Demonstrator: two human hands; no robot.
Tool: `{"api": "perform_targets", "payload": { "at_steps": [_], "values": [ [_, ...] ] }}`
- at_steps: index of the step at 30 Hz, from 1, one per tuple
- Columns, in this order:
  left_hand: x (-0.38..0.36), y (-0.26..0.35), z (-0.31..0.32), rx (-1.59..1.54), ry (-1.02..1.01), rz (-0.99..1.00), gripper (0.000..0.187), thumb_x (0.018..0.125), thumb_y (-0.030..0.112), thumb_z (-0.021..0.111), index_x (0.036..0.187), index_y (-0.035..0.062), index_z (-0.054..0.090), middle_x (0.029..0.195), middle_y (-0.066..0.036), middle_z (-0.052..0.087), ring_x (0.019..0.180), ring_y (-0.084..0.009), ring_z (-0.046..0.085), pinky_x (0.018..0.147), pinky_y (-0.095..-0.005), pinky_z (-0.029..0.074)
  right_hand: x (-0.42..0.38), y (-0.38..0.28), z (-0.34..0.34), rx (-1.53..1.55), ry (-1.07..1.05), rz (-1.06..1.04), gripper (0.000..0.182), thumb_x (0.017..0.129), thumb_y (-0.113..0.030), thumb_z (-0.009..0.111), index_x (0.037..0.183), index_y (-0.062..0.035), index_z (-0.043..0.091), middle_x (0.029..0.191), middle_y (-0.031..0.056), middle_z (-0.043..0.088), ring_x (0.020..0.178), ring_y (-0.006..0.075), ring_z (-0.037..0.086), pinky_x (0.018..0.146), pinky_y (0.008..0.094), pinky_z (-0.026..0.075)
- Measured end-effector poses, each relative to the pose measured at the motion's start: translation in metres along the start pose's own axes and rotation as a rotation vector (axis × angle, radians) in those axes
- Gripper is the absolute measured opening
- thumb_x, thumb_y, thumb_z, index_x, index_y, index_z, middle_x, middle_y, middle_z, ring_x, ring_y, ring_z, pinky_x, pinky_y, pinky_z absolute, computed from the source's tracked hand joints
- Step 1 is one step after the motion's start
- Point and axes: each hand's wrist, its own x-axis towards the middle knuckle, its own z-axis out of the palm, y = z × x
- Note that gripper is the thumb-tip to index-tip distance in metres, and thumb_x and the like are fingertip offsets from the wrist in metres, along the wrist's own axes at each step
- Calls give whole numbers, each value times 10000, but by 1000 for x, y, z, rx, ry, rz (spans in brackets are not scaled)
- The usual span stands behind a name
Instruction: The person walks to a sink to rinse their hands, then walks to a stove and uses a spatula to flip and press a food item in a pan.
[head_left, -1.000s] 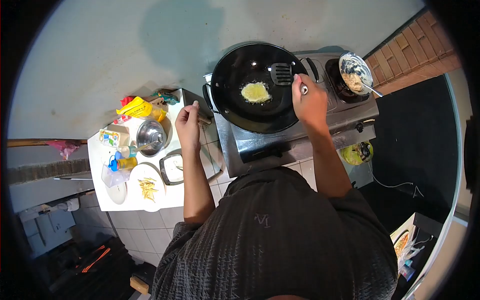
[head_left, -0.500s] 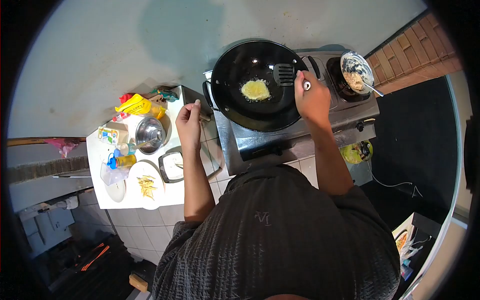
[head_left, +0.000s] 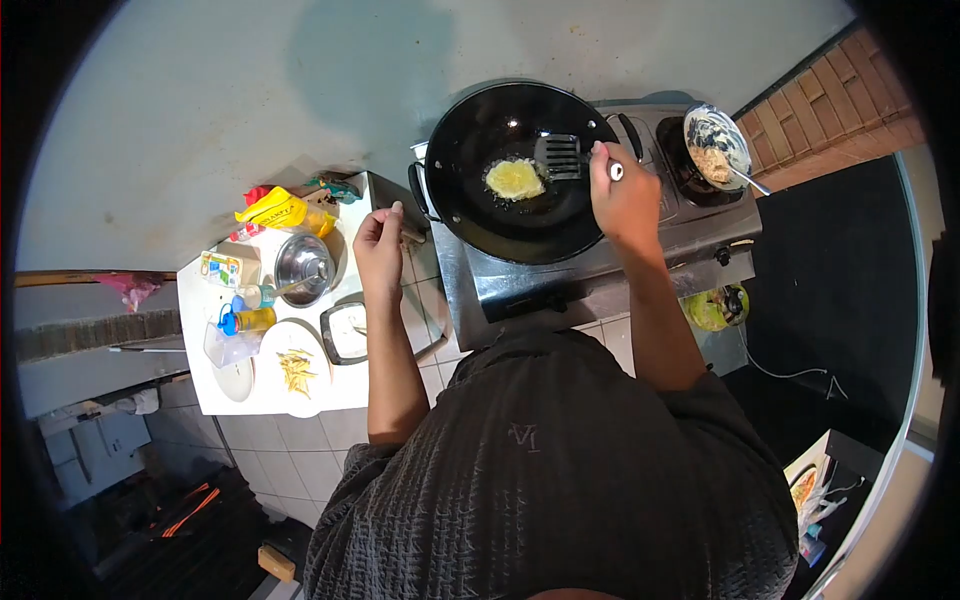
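My right hand (head_left: 626, 195) is closed around the handle of a black slotted spatula (head_left: 562, 157). Its blade reaches into a large black wok (head_left: 520, 240), right beside the edge of a pale yellow fritter-like piece (head_left: 515, 180). Small bubbles ring that piece in the oil. To the left of the wok, near its left handle (head_left: 420, 192), my left hand (head_left: 380, 245) is raised with the fingers curled in and the thumb against them; nothing shows in it.
A steel gas stove (head_left: 490, 290) carries the wok. On its right burner sits a bowl (head_left: 715, 140) with batter and a spoon. The white table (head_left: 215, 400) at left holds a steel bowl (head_left: 302, 262), a plate of thin strips (head_left: 296, 372), a rimmed dish (head_left: 346, 332) and a yellow packet (head_left: 275, 210).
The spatula blade has shifted slightly left, up to the edge of the frying piece. My left hand stays about where it was.
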Motion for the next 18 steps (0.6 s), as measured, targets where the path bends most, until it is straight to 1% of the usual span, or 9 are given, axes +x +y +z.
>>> {"api": "perform_targets", "payload": {
  "at_steps": [4, 6, 9, 13, 16, 18],
  "values": [
    [0, -1, -2, 22, 4, -2, 176, 877, 216, 661, 803, 66, 603, 690, 61, 518, 604, -27, 406, 547, -193, 311, 3, -1, -3, 18, 34, -27, 185, 889, -215, 571, 818, -48, 610, 694, 203, 610, 626, 401, 594, 523, 442, 449],
    [0, -1, -2, 24, 10, 6, 176, 879, 213, 659, 807, 62, 603, 690, 61, 517, 614, -29, 408, 557, -194, 313, 2, 4, -4, -36, 23, -63, 178, 887, -216, 573, 824, -54, 610, 710, 195, 616, 637, 400, 594, 536, 446, 451],
    [1, 0, -3, 8, -9, 8, 173, 882, 207, 654, 808, 59, 604, 695, 61, 517, 627, -29, 414, 568, -191, 315, 0, 7, -3, -85, 45, -48, 180, 884, -222, 581, 821, -56, 609, 716, 188, 621, 646, 397, 597, 543, 450, 454],
    [0, 5, -1, 43, -65, 21, 167, 885, 199, 650, 820, 52, 609, 700, 64, 515, 633, -29, 415, 573, -191, 316, -3, 5, -4, -35, 50, -47, 181, 882, -231, 587, 830, -60, 615, 723, 185, 624, 655, 394, 600, 553, 451, 459],
    [1, 4, 0, 45, -60, 3, 164, 885, 200, 650, 827, 51, 614, 700, 60, 520, 629, -32, 416, 565, -194, 317, -3, 6, -4, -49, 67, -54, 169, 878, -222, 597, 860, -57, 631, 739, 180, 631, 669, 391, 604, 560, 438, 465],
    [4, 3, 2, 46, -61, 17, 161, 878, 205, 661, 824, 64, 605, 682, 65, 496, 606, -29, 398, 548, -192, 304, -5, 13, -2, 38, 98, -114, 159, 869, -204, 613, 893, -50, 644, 747, 175, 636, 676, 387, 607, 571, 425, 470]
  ]
}}
